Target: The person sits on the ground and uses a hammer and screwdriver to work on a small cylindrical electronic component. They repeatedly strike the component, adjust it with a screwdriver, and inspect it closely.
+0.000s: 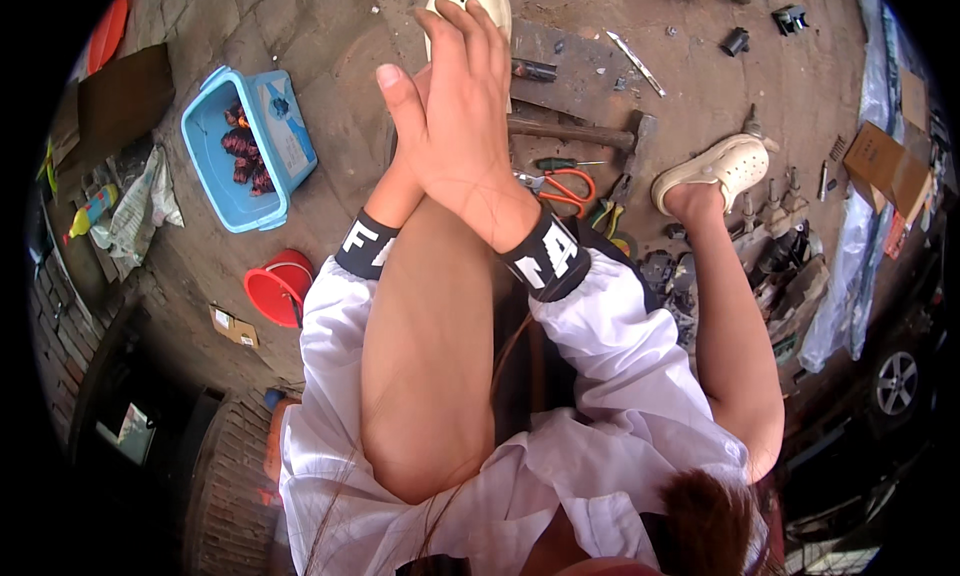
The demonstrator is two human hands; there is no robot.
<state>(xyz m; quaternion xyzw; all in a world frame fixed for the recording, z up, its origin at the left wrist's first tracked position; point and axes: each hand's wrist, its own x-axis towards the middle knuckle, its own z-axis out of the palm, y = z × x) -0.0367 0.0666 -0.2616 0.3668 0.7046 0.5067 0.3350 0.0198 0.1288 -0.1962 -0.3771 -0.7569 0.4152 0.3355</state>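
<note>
My right hand [468, 126] is stretched out over my raised knee, back upward, fingers extended and thumb apart, holding nothing visible. Beneath it crosses my left hand [397, 188], of which only the wrist and a little more show; its fingers are mostly hidden. Just right of my hands, a hammer [643, 146] lies on the ground with its handle toward them. Orange-handled scissors [570, 191], a green-handled screwdriver [558, 163] and pliers [604, 214] with yellow-green grips lie below it. A dark cylinder [534, 71] rests on a flat metal plate [572, 94].
At the left stands a light-blue plastic bin [299, 176] containing several dark-red bundles, with a red bucket [278, 288] below it. Right of my clog [735, 166] are several metal parts [785, 211], a cardboard box [885, 171] and clear plastic sheeting [850, 276].
</note>
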